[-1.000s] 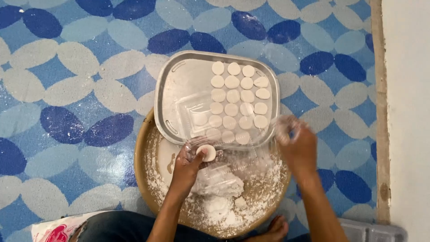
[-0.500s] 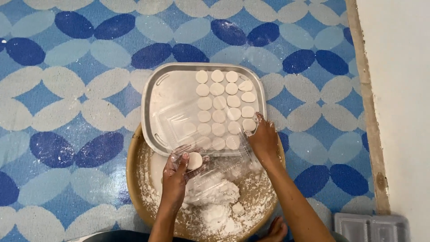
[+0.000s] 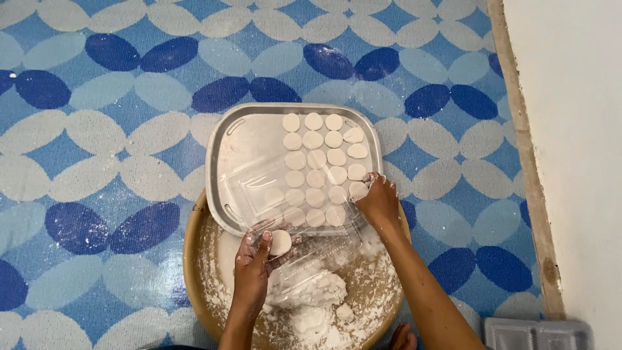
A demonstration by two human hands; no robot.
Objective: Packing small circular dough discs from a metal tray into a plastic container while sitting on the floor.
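My left hand (image 3: 251, 266) holds a small white dough disc (image 3: 280, 242) against a clear plastic box (image 3: 291, 214) that lies across the near edge of a grey tray (image 3: 240, 139). Several flat dough discs (image 3: 321, 165) lie in rows on the tray's right half. My right hand (image 3: 377, 201), dusted with flour, rests at the tray's near right corner, its fingers on a disc (image 3: 357, 188) at the end of a row. Under both hands stands a round brown basin (image 3: 192, 259) with flour and a lump of white dough (image 3: 311, 291).
The tray and basin sit on a floor mat (image 3: 97, 129) patterned in blue and white. A brown strip (image 3: 525, 162) and pale floor run down the right side. Clear plastic containers (image 3: 538, 334) lie at the bottom right corner. A toe (image 3: 403, 337) shows by the basin.
My right hand swung in from beyond the tray's right corner and now rests on a disc at that corner. My left hand keeps the dough disc at the plastic box.
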